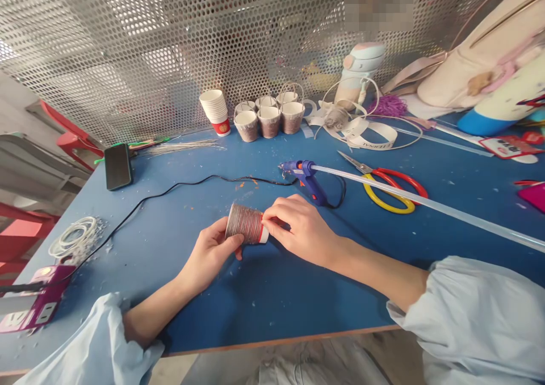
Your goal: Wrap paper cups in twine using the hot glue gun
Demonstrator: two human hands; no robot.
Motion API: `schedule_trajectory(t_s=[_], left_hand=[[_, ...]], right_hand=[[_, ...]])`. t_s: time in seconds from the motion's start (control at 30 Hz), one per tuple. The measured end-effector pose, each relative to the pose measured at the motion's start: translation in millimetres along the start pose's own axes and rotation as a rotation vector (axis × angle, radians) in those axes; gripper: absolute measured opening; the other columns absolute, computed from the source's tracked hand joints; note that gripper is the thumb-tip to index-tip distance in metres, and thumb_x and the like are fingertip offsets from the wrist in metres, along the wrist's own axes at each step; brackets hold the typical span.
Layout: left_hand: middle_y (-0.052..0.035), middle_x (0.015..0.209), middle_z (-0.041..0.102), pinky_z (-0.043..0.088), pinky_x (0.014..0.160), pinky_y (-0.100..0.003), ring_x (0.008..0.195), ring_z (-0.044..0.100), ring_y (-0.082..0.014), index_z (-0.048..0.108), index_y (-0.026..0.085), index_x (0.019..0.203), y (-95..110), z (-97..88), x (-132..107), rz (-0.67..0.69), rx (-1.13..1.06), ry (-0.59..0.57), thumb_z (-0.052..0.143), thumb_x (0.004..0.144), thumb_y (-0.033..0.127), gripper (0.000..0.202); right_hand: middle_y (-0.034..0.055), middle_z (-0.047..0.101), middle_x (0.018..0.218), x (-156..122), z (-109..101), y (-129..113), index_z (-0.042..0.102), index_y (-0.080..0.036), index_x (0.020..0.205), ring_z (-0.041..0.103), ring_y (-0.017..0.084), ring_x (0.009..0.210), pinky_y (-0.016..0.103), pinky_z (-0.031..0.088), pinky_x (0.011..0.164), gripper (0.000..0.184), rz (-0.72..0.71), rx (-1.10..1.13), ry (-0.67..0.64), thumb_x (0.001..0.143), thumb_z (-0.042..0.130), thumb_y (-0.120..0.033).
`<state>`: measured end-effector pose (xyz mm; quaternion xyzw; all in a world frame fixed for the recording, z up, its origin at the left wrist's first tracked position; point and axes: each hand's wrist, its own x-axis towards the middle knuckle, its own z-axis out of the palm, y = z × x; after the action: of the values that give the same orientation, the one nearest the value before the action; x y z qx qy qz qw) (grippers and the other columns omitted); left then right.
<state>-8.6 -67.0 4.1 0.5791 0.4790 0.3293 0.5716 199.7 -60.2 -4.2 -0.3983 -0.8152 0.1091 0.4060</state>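
left hand (213, 247) grasps wrapped cup (246, 224), right hand (300, 225) pinches its edge; ribbon (364, 137) bears lettering.

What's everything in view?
Wrapped cup: 1, grey-red, front
Handled cups: 6, white-brown, back
Cup stack: 1, white-red, back
Glue gun: 1, blue, centre
Loaded glue stick: 1, clear, right
Scissors: 1, red-yellow, right
Phone: 1, black, left
Rods: uncounted, pale, left
Cord: uncounted, white, left
Power strip: 1, purple, left
Cable: 1, black, left
Ribbon: uncounted, white, back
Bottle: 1, pastel, back
Bag: 1, cream, right
Clutter: uncounted, mixed, right
Chairs: uncounted, red, left
Panel: 1, grey, behind
Table: 1, blue, beneath
Sleeves: 2, blue, front
Left fingers, right fingers: uncounted, bare, at wrapped cup
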Motion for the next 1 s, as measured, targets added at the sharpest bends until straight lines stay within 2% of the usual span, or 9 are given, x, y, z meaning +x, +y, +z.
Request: schedule_trajectory(t_s=[0.2,0.47,0.77,0.9,1.0], left_hand=[[0.0018,0.062,0.058,0.043,0.064,-0.026,0.059,0.054,-0.0135,0.062,0.018,0.079,3.1,-2.1,-1.1,0.037,0.128,-0.005,0.058,0.08,0.028,0.011],[0.001,0.06,0.058,0.043,0.06,-0.026,0.06,0.053,-0.0156,0.062,0.019,0.07,10.1,-2.0,-1.6,0.07,0.241,0.03,0.059,0.069,0.025,0.006],[0.0006,0.068,0.062,0.043,0.063,-0.025,0.064,0.055,-0.0149,0.065,0.019,0.074,3.0,-8.9,-0.1,0.222,0.371,-0.027,0.052,0.071,0.013,0.014],[0.0003,0.071,0.062,0.044,0.065,-0.025,0.067,0.056,-0.0153,0.064,0.019,0.076,1.8,-11.0,-0.2,0.255,0.385,-0.043,0.052,0.072,0.012,0.015],[-0.0001,0.072,0.061,0.044,0.066,-0.026,0.068,0.056,-0.0155,0.065,0.019,0.077,0.8,-12.4,0.5,0.287,0.388,-0.078,0.051,0.072,0.01,0.017]], right_hand=[[-0.0009,0.063,0.07,1.1,-0.6,-2.1,0.058,-0.019,0.078,0.053,0.013,0.062,0.03,0.039,0.073,0.012,0.015,0.001,-0.008,0.087,0.053,-0.012],[-0.0013,0.063,0.07,2.2,-2.1,0.2,0.058,-0.019,0.076,0.055,0.013,0.064,0.029,0.038,0.073,0.012,0.038,0.002,-0.039,0.086,0.055,-0.013],[-0.0022,0.063,0.068,4.3,-4.9,0.6,0.059,-0.019,0.073,0.054,0.012,0.064,0.027,0.038,0.072,0.013,0.142,0.054,-0.106,0.083,0.06,-0.011],[-0.0023,0.063,0.068,5.1,-5.0,-1.3,0.059,-0.019,0.072,0.053,0.012,0.065,0.027,0.039,0.072,0.014,0.17,0.054,-0.098,0.083,0.061,-0.01],[-0.0025,0.062,0.068,6.4,-6.3,-2.4,0.059,-0.019,0.071,0.051,0.012,0.064,0.027,0.039,0.071,0.015,0.207,0.104,-0.141,0.082,0.06,-0.01]])
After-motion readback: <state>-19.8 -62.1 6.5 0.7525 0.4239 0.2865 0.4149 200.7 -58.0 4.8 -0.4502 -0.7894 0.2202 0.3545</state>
